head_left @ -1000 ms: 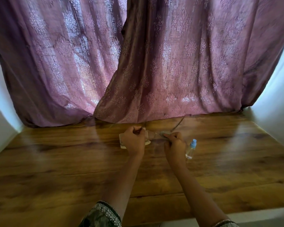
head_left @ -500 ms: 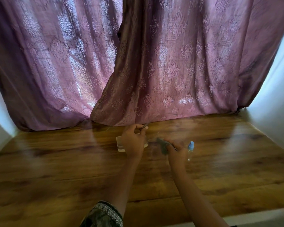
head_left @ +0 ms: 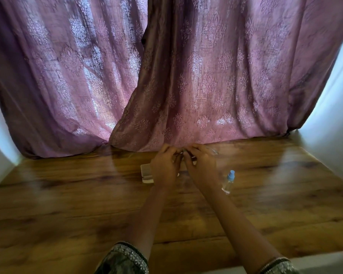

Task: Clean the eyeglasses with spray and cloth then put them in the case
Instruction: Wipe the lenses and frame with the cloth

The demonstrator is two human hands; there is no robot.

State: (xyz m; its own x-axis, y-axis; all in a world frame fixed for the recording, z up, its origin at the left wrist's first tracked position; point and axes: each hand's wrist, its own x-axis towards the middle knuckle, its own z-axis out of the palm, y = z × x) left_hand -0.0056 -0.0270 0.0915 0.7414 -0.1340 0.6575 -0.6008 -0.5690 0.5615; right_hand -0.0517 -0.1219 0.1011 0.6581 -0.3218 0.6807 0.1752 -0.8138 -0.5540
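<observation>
I see the eyeglasses [head_left: 211, 150] only as a thin, blurred clear sliver past my right hand [head_left: 201, 165]. Both hands curl together over them, fingertips touching; my left hand [head_left: 165, 167] covers most of the pale case [head_left: 147, 173]. The cloth is hidden. The blue-capped spray bottle [head_left: 228, 181] lies just right of my right wrist on the wooden table [head_left: 67, 204].

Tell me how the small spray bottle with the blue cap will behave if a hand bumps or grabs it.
The spray bottle stands upright on the wooden table, tall and narrow, so a bump from the right hand beside it would probably tip it. Its body looks round, so once down it may roll. It looks like clear plastic with little visible liquid, so likely light and somewhat slick.
</observation>
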